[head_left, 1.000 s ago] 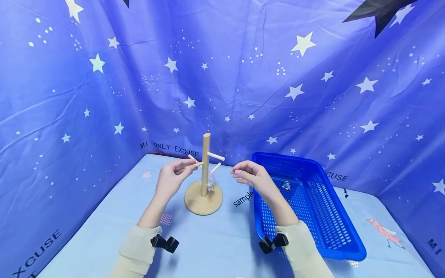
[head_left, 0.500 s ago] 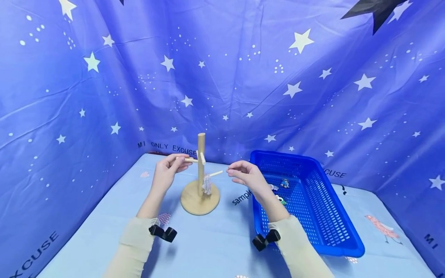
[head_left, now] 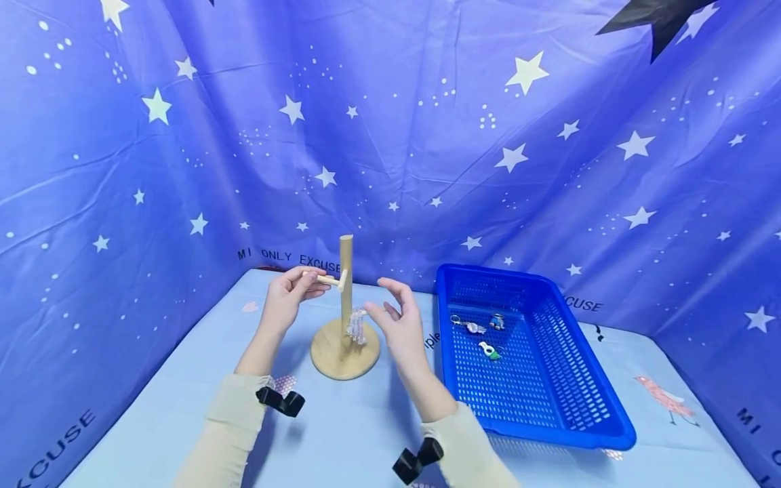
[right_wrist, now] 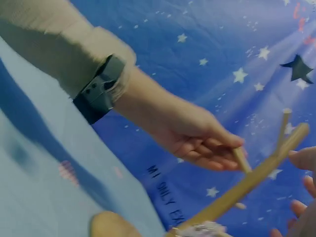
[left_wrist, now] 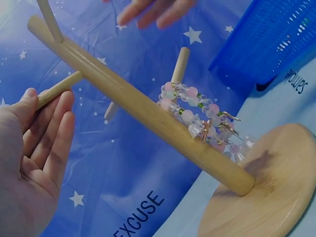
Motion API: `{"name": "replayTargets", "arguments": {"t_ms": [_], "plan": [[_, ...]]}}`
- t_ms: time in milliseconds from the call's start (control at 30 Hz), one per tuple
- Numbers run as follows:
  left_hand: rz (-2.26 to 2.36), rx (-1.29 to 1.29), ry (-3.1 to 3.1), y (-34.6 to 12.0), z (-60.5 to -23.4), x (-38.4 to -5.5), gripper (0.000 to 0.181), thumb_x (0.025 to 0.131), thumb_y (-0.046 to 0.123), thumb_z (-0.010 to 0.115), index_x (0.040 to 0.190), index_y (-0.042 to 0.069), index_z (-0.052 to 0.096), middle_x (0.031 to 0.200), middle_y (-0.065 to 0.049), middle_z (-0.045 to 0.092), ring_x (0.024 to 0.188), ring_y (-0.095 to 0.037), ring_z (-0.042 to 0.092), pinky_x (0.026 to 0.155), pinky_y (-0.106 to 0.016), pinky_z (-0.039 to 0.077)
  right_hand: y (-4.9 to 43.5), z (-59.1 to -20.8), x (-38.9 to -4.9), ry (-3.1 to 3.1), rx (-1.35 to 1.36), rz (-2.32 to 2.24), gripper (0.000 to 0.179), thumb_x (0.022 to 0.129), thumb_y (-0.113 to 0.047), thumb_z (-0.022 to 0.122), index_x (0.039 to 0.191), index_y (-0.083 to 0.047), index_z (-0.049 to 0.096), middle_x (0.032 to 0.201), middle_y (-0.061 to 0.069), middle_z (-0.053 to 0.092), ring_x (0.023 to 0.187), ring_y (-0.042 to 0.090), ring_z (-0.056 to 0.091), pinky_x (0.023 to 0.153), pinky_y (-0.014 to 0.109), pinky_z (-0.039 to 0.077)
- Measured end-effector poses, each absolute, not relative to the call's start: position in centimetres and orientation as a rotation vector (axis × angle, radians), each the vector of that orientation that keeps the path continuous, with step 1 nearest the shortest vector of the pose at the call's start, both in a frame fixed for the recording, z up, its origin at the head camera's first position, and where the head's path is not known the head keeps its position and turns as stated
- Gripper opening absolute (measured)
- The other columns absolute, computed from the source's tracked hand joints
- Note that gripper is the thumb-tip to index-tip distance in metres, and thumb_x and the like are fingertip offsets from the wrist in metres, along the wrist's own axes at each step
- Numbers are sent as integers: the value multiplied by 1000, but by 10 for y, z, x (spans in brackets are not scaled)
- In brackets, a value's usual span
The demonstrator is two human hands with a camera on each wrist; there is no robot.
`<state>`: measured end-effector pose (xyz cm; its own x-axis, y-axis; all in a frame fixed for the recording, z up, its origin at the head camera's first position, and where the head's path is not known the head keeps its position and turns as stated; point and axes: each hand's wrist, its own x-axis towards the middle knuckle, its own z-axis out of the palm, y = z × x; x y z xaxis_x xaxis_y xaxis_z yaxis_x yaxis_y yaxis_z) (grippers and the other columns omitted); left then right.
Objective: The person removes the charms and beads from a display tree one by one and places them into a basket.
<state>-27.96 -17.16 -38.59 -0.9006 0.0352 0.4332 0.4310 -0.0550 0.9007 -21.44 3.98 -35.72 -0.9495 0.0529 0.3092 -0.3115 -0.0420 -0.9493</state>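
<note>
A wooden stand (head_left: 346,298) with a round base and several side pegs stands on the table. My left hand (head_left: 283,301) pinches one upper peg (left_wrist: 59,89) between thumb and fingers. Beaded bracelets (left_wrist: 197,111) in pink, clear and pale beads hang from a lower peg (left_wrist: 180,64); in the head view the bracelets (head_left: 356,327) hang just above the base. My right hand (head_left: 399,325) is to the right of the stand, fingers spread apart and holding nothing. In the left wrist view, its fingertips (left_wrist: 168,12) are apart from the bracelet peg.
To the right sits a blue perforated basket (head_left: 445,379). Inside it lie a pale keychain (head_left: 474,328), a small blue figure charm (head_left: 497,321) and a white-and-green charm (head_left: 489,350). A star-patterned curtain (head_left: 390,135) rises behind the light blue tablecloth (head_left: 342,434).
The stand has turned about its post, so its pegs point differently, with my left hand at a peg. My right hand has moved left from the basket toward the stand, its fingers spreading.
</note>
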Motion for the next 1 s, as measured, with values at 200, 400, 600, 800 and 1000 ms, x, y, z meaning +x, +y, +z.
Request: {"name": "replayTargets", "arguments": {"t_ms": [200, 400, 600, 800, 1000], "plan": [[-2041, -498, -1977, -170, -386, -283, 38, 105, 18, 51, 117, -17, 58, 90, 17, 74, 81, -2, 73, 83, -23, 62, 25, -383, -226, -1877, 49, 2106, 66, 88, -5, 72, 144, -2, 36, 152, 19, 40, 146, 36, 34, 126, 53, 27], [-2062, -508, -1972, -173, -387, -284, 38, 105, 16, 50, 117, -20, 56, 90, 17, 74, 81, -2, 72, 83, -21, 62, 16, -411, -236, -1887, -57, 2258, 69, 88, -3, 69, 146, 2, 32, 151, 25, 42, 144, 42, 36, 125, 58, 26], [-2049, -526, -1997, -177, -387, -283, 40, 106, 17, 50, 119, -20, 55, 90, 18, 74, 82, -1, 72, 83, -21, 62, 12, -428, -241, -1930, -44, 2350, 48, 89, -6, 70, 132, 8, 54, 137, 27, 57, 129, 37, 56, 112, 38, 50], [-2042, -534, -1984, -179, -390, -280, 34, 105, 15, 50, 115, -16, 59, 90, 16, 74, 82, -3, 73, 82, -22, 63, 11, -438, -246, -1951, 14, 2344, 40, 88, -6, 73, 124, 6, 63, 125, 25, 66, 110, 24, 68, 93, 20, 58], [-2046, -530, -1970, -177, -387, -281, 35, 105, 16, 51, 114, -17, 59, 89, 14, 75, 81, -3, 73, 82, -22, 63, 13, -443, -252, -1905, 70, 2332, 37, 87, -2, 73, 121, 9, 63, 122, 24, 67, 108, 21, 68, 90, 16, 58]]}}
